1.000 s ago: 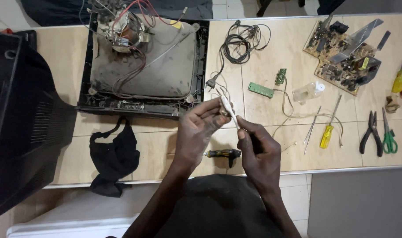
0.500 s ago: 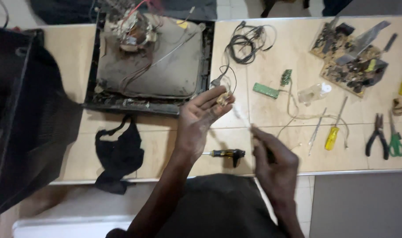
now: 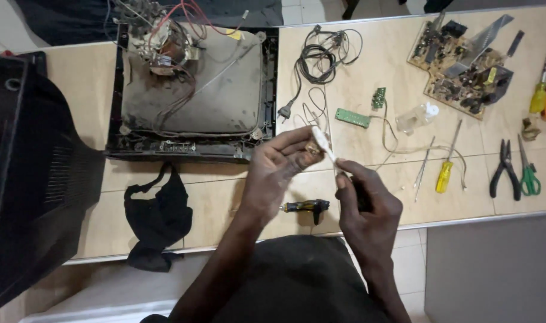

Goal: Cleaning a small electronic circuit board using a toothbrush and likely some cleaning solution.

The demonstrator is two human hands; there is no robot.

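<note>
My left hand (image 3: 276, 170) is raised over the table's front edge and pinches a small brownish part with a thin white stick-like piece (image 3: 322, 142) poking out of it. My right hand (image 3: 365, 203) is closed around a dark tool handle, its index finger stretched up so the tip meets the white piece. Below the hands a small black and yellow tool (image 3: 306, 207) lies on the table. The tool's tip in my right hand is hidden by the fingers.
A dusty picture tube in its black frame (image 3: 195, 96) lies face down at the back left, a black casing (image 3: 27, 179) beside it. A black cloth (image 3: 158, 218), coiled cable (image 3: 321, 57), circuit board (image 3: 464, 60), yellow screwdriver (image 3: 445, 173), pliers (image 3: 505, 170), green-handled snips (image 3: 529, 176) are spread about.
My right hand dropped away from the left half a second ago and has come back up, so its fingertip meets the white piece again. The left hand stayed raised.
</note>
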